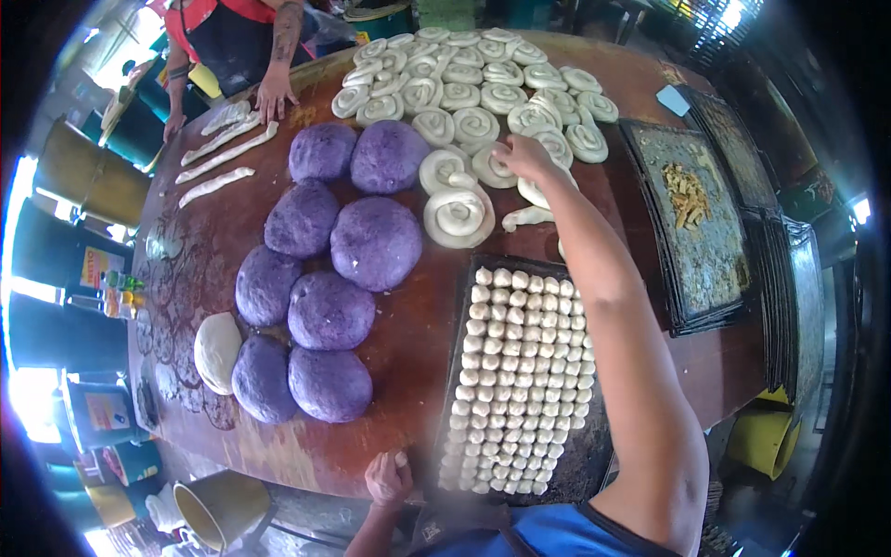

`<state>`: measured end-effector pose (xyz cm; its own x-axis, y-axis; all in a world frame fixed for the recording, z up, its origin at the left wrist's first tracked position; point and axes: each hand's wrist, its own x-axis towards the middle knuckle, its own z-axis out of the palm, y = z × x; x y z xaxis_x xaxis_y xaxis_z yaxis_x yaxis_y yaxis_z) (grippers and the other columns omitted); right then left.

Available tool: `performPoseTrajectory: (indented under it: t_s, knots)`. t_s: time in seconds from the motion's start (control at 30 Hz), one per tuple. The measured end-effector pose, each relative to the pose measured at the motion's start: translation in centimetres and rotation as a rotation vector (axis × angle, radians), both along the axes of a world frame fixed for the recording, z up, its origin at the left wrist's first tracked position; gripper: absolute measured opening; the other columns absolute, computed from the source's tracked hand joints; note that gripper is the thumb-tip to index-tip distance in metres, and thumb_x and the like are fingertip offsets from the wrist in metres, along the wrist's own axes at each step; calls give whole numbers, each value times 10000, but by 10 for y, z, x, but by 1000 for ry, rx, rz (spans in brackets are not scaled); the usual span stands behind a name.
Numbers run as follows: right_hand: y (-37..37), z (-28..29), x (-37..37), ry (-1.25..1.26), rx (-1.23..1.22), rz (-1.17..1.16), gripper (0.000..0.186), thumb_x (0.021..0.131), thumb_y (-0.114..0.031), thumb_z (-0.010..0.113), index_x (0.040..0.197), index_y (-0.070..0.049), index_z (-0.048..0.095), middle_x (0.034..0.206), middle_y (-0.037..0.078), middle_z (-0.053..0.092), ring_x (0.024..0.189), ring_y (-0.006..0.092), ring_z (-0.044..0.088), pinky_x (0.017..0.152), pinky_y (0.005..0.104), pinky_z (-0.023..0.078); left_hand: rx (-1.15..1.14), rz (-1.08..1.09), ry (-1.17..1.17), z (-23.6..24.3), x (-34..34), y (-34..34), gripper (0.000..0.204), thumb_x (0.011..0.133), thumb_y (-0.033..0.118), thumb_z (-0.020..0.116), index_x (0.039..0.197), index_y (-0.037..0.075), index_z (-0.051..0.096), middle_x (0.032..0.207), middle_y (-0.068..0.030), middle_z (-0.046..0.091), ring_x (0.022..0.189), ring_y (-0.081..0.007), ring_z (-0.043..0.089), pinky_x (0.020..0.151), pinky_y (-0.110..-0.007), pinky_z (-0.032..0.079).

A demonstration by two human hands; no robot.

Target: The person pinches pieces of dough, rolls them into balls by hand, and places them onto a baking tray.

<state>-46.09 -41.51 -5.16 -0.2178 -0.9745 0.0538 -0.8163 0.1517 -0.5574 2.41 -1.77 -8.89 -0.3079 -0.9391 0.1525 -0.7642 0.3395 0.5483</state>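
My right arm stretches across the table, and my right hand [525,158] has its fingers closed at the edge of a pale dough coil [492,171]. Many more spiral coils [478,128] lie around and beyond it. A short loose dough end [527,218] rests below that hand. By the near table edge, my left hand [389,479] is curled, with a small pale bit at its fingertips that I cannot make out. Between my arms stands a dark tray [585,469] bearing rows of small dough balls [520,371].
Several large purple dough mounds [376,243] and one white dough lump [217,353] sit left of centre. At the far left, a co-worker's hand [276,93] touches dough strips [227,148]. Stacked baking trays [696,223] stand right; a yellow bucket [223,509] is below the table.
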Motion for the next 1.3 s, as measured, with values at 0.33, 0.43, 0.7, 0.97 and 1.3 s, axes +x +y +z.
performPoseTrajectory:
  t_s: [0.33, 0.43, 0.7, 0.97, 1.3]
  knots:
    - [51, 54, 128, 135, -134, 162, 419, 674, -202, 728, 1016, 6, 603, 978, 209, 661, 942, 380, 633, 807, 422, 507, 63, 41, 130, 6, 17, 4, 71, 846, 80, 554, 817, 15, 561, 679, -163, 534, 616, -358, 564, 557, -432, 453]
    - [131, 121, 196, 0, -244, 213, 415, 671, -166, 778, 983, 25, 583, 914, 203, 677, 896, 315, 675, 768, 393, 520, 25, 38, 213, -2, 26, 8, 112, 898, 110, 525, 875, 9, 569, 728, -156, 568, 656, -357, 582, 600, -420, 471]
    - [309, 63, 307, 27, 550, 402, 413, 732, -387, 759, 968, -58, 675, 874, 113, 703, 856, 296, 679, 756, 400, 534, 4, 129, 786, -18, 49, -5, 351, 989, 190, 411, 1241, -51, 457, 1213, -208, 498, 1137, -318, 485, 993, -392, 360]
    - [316, 16, 383, 134, 343, 301, 384, 810, -207, 656, 1105, 29, 589, 1021, 237, 643, 898, 365, 664, 755, 453, 542, 310, 116, 976, -25, 55, -16, 319, 1000, 180, 462, 1251, -16, 462, 1198, -112, 529, 1106, -177, 492, 967, -316, 387]
    - [404, 147, 255, -1576, -264, 522, 227, 874, 2, 603, 1097, -40, 617, 1123, 163, 591, 964, 256, 658, 668, 328, 637, 675, -107, 853, 134, -3, -36, 215, 991, 261, 493, 942, 79, 596, 758, 20, 560, 606, -56, 498, 515, -233, 395]
